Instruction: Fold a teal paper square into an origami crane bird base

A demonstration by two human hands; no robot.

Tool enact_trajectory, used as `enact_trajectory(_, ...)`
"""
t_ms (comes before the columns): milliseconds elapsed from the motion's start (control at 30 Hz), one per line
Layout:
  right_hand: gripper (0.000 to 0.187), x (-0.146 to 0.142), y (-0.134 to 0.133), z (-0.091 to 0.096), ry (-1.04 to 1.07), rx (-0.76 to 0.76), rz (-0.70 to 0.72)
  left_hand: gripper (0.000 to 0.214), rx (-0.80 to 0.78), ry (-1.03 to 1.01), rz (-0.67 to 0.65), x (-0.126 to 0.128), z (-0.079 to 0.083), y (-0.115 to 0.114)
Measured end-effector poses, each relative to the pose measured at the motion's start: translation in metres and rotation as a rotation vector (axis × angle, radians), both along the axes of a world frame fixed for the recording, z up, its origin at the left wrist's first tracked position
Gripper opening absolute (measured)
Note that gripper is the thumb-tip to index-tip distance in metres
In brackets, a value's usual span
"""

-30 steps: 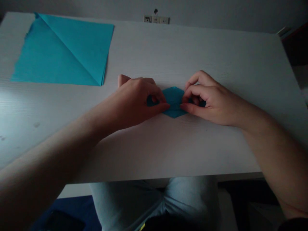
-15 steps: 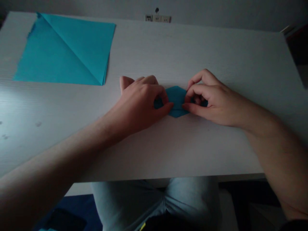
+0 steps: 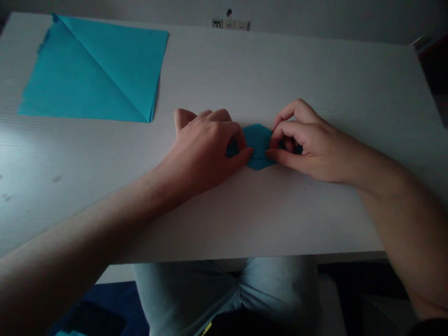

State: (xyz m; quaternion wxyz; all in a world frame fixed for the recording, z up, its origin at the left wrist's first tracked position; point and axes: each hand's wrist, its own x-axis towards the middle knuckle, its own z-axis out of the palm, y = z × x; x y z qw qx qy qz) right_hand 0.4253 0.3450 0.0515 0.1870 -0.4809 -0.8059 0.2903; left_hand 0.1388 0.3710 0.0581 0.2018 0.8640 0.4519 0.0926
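Observation:
A small piece of folded blue paper lies in front of me on the white table, with a horizontal crease or fold edge near its lower side. Thumb and forefinger of my left hand pinch its left part. From the other side, my right hand grips the right part between thumb and fingers. Both ends of the paper are partly covered by my fingers, and bits of blue show through the gaps.
Several sheets of larger blue paper lie stacked at the table's back left, the top one creased diagonally, with a ragged left edge. Wall sockets sit behind the white table. My legs are below the front edge.
Almost nothing differs. Both hands keep their pinch on the folded paper, and the whole view has shifted very slightly.

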Motion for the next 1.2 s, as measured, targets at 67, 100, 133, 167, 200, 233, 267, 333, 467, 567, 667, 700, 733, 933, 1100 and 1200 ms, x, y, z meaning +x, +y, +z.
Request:
enact_trajectory(67,0.016,-0.001,0.001,0.0,0.001,-0.001,0.011,0.031,-0.002,0.009,0.003,0.0,0.0,0.0)
enact_trajectory(100,0.015,-0.001,0.001,0.0,0.001,-0.003,0.016,0.03,-0.001,0.008,0.001,0.0,0.0,0.0)
enact_trajectory(133,0.015,-0.001,0.002,0.0,0.002,-0.006,0.018,0.031,0.002,0.002,-0.005,0.0,0.0,0.0)
enact_trajectory(167,0.015,-0.001,0.002,0.0,0.002,-0.01,0.019,0.031,0.006,-0.003,-0.009,0.0,0.0,-0.001)
enact_trajectory(200,0.015,-0.002,0.002,0.0,0.005,-0.013,0.019,0.031,0.009,-0.006,-0.01,-0.001,-0.001,-0.001)
enact_trajectory(233,0.016,-0.001,0.002,0.0,0.007,-0.017,0.016,0.03,0.012,-0.007,-0.008,-0.001,-0.002,0.0)
enact_trajectory(267,0.016,-0.001,0.001,0.0,0.012,-0.02,0.012,0.03,0.016,-0.009,-0.006,-0.002,-0.003,0.0)
enact_trajectory(333,0.018,0.0,0.001,-0.001,0.027,-0.021,-0.003,0.029,0.025,-0.016,-0.007,-0.003,-0.005,0.001)
enact_trajectory(467,0.019,0.002,0.002,-0.001,0.04,-0.023,-0.006,0.027,0.031,-0.017,-0.023,-0.004,-0.008,0.002)
enact_trajectory(567,0.017,-0.003,0.002,0.0,0.046,-0.012,-0.021,0.026,0.023,-0.016,-0.011,-0.003,-0.007,0.001)
enact_trajectory(667,0.023,-0.012,0.001,-0.001,0.029,0.021,-0.074,0.026,0.011,-0.017,-0.007,-0.001,-0.006,-0.001)
enact_trajectory(700,0.025,-0.015,0.0,-0.002,0.023,0.034,-0.086,0.026,0.011,-0.019,-0.008,-0.001,-0.005,-0.001)
enact_trajectory(733,0.026,-0.016,-0.001,-0.003,0.018,0.044,-0.089,0.026,0.012,-0.021,-0.01,-0.001,-0.005,0.0)
enact_trajectory(933,0.028,-0.014,-0.002,-0.005,0.023,0.048,-0.065,0.015,0.003,0.006,-0.071,-0.008,-0.001,0.007)
enact_trajectory(1100,0.029,-0.01,-0.004,-0.008,0.02,0.066,-0.065,0.016,-0.008,0.063,-0.097,-0.02,0.006,0.016)
enact_trajectory(1200,0.029,-0.008,-0.004,-0.011,0.03,0.069,-0.065,0.012,-0.033,0.102,-0.108,-0.022,0.01,0.02)
